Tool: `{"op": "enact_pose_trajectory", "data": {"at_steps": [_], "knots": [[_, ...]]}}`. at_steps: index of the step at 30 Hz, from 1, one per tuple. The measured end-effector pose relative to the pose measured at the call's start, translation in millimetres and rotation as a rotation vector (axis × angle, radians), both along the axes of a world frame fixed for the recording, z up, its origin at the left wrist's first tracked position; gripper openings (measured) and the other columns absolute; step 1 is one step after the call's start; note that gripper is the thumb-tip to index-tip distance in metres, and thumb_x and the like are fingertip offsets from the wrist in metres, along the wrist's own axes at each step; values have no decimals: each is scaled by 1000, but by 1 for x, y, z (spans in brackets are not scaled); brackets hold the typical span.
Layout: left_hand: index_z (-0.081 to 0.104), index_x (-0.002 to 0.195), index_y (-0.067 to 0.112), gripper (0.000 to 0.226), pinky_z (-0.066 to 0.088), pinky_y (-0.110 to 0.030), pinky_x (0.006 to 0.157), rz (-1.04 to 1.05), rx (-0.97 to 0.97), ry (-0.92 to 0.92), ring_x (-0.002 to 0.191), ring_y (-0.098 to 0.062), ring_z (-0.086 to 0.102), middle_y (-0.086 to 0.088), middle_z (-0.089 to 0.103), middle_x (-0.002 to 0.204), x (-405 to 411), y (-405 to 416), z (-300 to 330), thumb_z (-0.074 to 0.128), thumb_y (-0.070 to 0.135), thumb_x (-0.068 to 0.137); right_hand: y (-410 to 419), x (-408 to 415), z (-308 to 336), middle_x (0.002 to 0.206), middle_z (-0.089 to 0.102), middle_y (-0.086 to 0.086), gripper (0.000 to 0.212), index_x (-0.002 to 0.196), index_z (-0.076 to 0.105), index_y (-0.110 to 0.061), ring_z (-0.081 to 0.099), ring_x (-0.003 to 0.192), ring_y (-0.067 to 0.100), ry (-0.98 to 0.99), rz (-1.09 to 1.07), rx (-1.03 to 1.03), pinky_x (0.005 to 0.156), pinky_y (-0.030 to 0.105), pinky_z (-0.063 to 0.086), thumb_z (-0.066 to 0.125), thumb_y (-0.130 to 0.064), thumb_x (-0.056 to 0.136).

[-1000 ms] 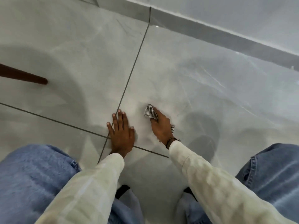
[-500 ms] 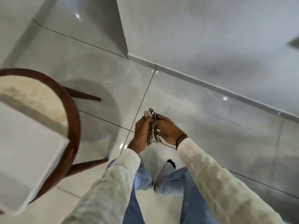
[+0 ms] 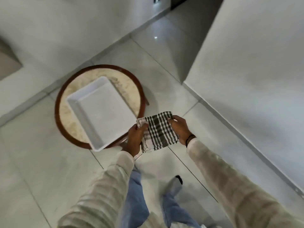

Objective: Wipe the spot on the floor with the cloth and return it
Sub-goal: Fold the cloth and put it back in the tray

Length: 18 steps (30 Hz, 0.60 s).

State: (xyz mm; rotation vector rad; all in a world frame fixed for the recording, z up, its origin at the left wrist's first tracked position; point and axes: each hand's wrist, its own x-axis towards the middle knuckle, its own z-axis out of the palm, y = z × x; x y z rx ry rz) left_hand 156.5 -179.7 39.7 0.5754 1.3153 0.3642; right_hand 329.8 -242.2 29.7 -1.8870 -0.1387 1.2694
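Note:
A black-and-white checked cloth (image 3: pixel 158 131) is spread flat in the air between both hands, above the pale tiled floor (image 3: pixel 166 76). My left hand (image 3: pixel 134 138) grips its left edge and my right hand (image 3: pixel 180 130) grips its right edge. The cloth hangs just right of a white rectangular tray (image 3: pixel 100 112), which sits empty on a round stool (image 3: pixel 65 89) with a brown wooden rim. No spot on the floor can be made out.
A white wall (image 3: pixel 246 71) with a skirting board runs along the right, and another wall (image 3: pixel 65 30) stands behind the stool. My jeans legs (image 3: pixel 136 195) and a dark shoe (image 3: pixel 179 179) are below the hands.
I have risen from kneeling on the floor, where the right hand pressed the bunched cloth to the tile. Both hands have since lifted the cloth and opened it out beside the tray.

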Motion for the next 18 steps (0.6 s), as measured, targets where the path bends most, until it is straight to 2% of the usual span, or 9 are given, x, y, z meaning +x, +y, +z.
{"op": "enact_pose_trajectory", "data": {"at_steps": [1, 2, 4, 6, 9, 11, 14, 16, 18], "knots": [[73, 118, 1, 20, 68, -35, 73, 8, 63, 76, 73, -21, 77, -11, 79, 93, -18, 12, -6, 63, 5, 101, 19, -15, -5, 119, 79, 20, 24, 116, 77, -8, 75, 113, 39, -14, 31, 2, 102, 51, 61, 60, -11, 100], [71, 124, -2, 26, 68, -32, 66, 26, 109, 128, 69, -17, 78, -12, 78, 97, -37, 26, -12, 62, -3, 99, 40, -31, -12, 118, 80, 20, 24, 116, 78, -8, 75, 113, 38, -17, 67, 0, 101, 51, 62, 61, -11, 100], [70, 126, -4, 30, 60, -20, 47, 62, 153, 200, 52, -2, 74, -10, 75, 93, -74, 57, -29, 60, -8, 98, 80, -62, -29, 117, 80, 18, 22, 115, 78, -9, 77, 109, 35, -12, 142, -7, 98, 47, 63, 63, -10, 100], [70, 125, -2, 29, 56, -15, 43, 98, 141, 286, 48, 2, 71, -7, 74, 92, -111, 94, -55, 62, -6, 98, 123, -94, -52, 113, 80, 13, 18, 112, 78, -10, 76, 105, 31, -41, 234, -16, 94, 39, 62, 64, -11, 101], [73, 125, 0, 30, 64, -23, 58, 141, 120, 372, 63, -7, 74, -9, 79, 98, -155, 143, -104, 67, -4, 95, 180, -130, -95, 105, 78, 8, 19, 115, 75, -10, 73, 99, 28, -105, 341, -46, 85, 34, 61, 63, -14, 102], [75, 125, 4, 31, 65, -29, 74, 138, 114, 411, 78, -17, 75, -13, 82, 112, -177, 168, -140, 70, -1, 95, 214, -150, -127, 113, 80, 12, 22, 118, 75, -9, 74, 100, 29, -154, 406, -80, 90, 43, 63, 64, -17, 102], [75, 125, 9, 32, 66, -22, 65, 115, 79, 461, 80, -17, 76, -11, 82, 116, -194, 187, -181, 71, 1, 94, 243, -169, -163, 122, 79, 15, 27, 122, 76, -8, 73, 110, 33, -261, 513, -120, 100, 45, 60, 62, -17, 101], [74, 126, 11, 34, 55, -9, 50, 86, 70, 508, 74, -10, 72, -10, 81, 117, -200, 191, -199, 71, 2, 93, 252, -180, -178, 118, 79, 15, 25, 120, 75, -9, 72, 102, 31, -327, 546, -144, 90, 37, 58, 61, -17, 101], [73, 128, 10, 37, 57, -15, 63, 47, 63, 526, 84, -19, 74, -12, 80, 123, -203, 193, -208, 72, 4, 92, 256, -187, -183, 115, 80, 13, 24, 119, 76, -11, 68, 92, 23, -387, 542, -169, 83, 30, 53, 64, -18, 99]]}}
